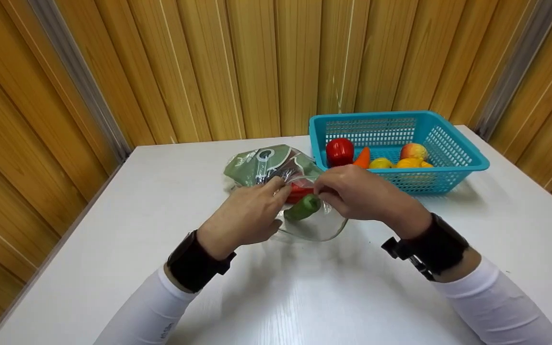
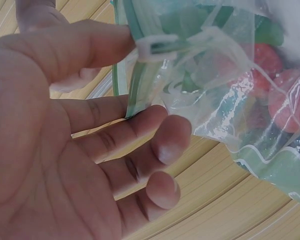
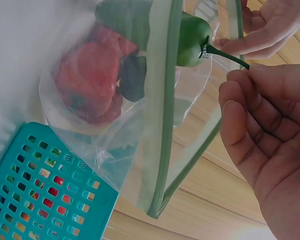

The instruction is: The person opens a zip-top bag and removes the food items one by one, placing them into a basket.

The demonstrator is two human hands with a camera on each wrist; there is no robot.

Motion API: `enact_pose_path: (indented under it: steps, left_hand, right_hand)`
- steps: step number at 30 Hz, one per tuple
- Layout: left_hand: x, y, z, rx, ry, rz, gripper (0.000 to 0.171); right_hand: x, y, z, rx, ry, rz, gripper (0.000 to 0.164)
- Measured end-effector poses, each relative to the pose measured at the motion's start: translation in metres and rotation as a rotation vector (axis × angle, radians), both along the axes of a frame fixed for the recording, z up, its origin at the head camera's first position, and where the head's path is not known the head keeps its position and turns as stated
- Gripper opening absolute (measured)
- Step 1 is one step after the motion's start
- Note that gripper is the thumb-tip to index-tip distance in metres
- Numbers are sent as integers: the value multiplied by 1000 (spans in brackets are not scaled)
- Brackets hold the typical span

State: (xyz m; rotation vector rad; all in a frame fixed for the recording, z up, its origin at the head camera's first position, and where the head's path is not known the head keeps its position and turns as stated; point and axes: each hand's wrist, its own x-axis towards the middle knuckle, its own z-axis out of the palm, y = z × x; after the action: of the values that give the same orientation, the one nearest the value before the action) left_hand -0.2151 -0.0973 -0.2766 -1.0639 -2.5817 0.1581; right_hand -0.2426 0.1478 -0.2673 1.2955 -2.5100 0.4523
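Note:
A clear zip bag [image 1: 269, 160] with green print lies on the white table, its open mouth toward me. My left hand [image 1: 249, 213] pinches the green-edged mouth between thumb and index finger, close to the zip slider [image 2: 157, 47]; the other fingers are loosely bent. With thumb and fingertips, my right hand [image 1: 360, 194] pinches the thin stem of a green pepper [image 3: 192, 40]. The pepper's body reaches through the bag's mouth, with its stem end outside. Red vegetables [image 3: 87, 82] and a dark piece [image 3: 132, 77] show through the plastic.
Right behind the bag stands a turquoise plastic basket [image 1: 463, 165]. It holds a red bell pepper [image 1: 339, 152], an orange carrot-like piece [image 1: 362, 157], a peach-like fruit [image 1: 413, 151] and several yellow pieces. Wood-patterned panels [image 1: 252, 67] rise behind the table [image 1: 161, 191].

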Motion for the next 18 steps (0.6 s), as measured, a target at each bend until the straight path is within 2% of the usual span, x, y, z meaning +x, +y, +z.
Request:
enact_pose_path:
  steps: [5,12,18]
  left_hand:
    - [0,0,1,-14,-14,9,51]
    - [0,1,1,-30,-28,21,52]
    - [0,2,2,-36,-50,31,52]
  right_hand:
    - [1,4,4,-40,27,9,12]
    - [2,8,9,-78,18,54,12]
    - [3,13,12,-130,111,67,14]
